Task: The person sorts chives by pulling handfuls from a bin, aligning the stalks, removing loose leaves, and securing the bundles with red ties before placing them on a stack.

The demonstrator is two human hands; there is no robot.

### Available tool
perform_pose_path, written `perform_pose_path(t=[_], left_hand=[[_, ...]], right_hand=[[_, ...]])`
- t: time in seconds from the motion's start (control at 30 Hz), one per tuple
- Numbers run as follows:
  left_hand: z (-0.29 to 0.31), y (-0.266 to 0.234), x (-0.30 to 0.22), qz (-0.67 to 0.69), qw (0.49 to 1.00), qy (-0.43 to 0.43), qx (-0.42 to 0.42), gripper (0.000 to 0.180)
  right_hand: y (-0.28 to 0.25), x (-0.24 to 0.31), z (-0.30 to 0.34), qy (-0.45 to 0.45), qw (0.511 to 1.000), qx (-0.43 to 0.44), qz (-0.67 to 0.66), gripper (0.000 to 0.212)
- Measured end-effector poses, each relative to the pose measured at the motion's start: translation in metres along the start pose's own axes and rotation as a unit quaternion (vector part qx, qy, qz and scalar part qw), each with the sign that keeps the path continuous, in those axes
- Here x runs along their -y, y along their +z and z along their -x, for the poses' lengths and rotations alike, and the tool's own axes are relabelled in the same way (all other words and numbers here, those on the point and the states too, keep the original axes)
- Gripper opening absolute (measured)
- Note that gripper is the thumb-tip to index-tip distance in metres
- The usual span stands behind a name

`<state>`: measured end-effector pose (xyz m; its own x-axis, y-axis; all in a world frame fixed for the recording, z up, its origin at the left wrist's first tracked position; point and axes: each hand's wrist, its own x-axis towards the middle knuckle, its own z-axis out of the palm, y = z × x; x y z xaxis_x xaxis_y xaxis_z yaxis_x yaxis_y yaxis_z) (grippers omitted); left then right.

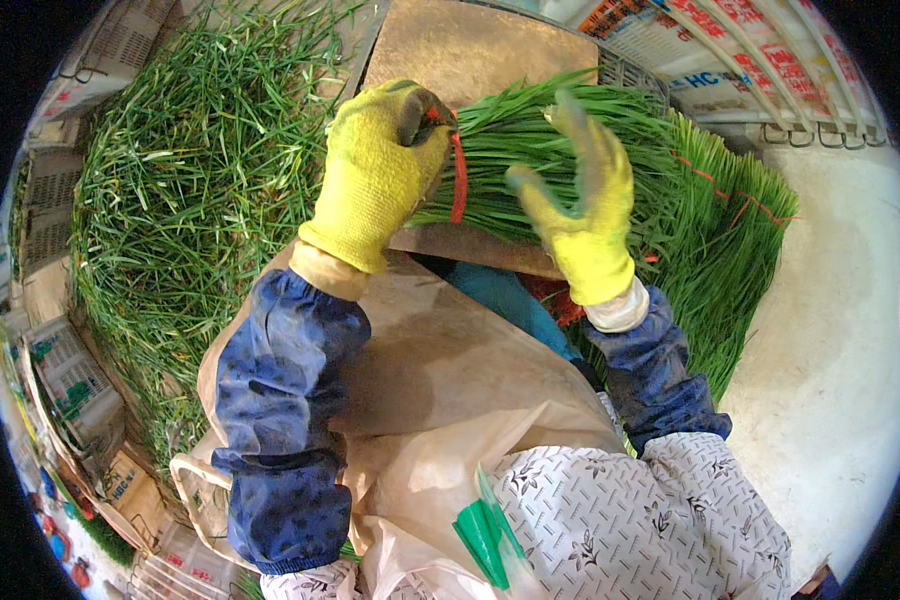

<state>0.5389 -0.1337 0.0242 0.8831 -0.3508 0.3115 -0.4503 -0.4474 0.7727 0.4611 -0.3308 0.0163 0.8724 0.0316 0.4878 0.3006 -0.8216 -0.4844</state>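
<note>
A bunch of long green chives (505, 160) lies across a wooden board (470, 45), with a red tie (459, 180) round its left part. My left hand (380, 165), in a yellow glove, is closed at the bunch's left end; thumb and fingers pinch the upper end of the tie. Over the right half of the bunch is my right hand (590, 215), also gloved in yellow. Its fingers are spread and slightly blurred, with nothing held. The glove hides part of the leaves behind it.
Loose green leaves (190, 210) are heaped on the left. More chives (725, 230), bound with thin red ties, lie to the right beside a pale floor (830, 320). Printed bags (715, 70) stand at the back right. A beige apron (440, 350) covers my lap.
</note>
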Motion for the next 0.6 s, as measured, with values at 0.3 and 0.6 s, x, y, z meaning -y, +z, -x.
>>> perform_pose_path(t=[0.3,0.6], left_hand=[[0.009,0.002,0.013,-0.081,0.995,0.063,-0.005,0.035],[0.024,0.031,0.009,-0.389,0.901,0.063,0.182,0.102]], right_hand=[[0.038,0.030,-0.029,0.383,0.815,0.124,-0.417,0.030],[0.015,0.032,-0.023,0.387,0.775,0.195,-0.460,0.016]])
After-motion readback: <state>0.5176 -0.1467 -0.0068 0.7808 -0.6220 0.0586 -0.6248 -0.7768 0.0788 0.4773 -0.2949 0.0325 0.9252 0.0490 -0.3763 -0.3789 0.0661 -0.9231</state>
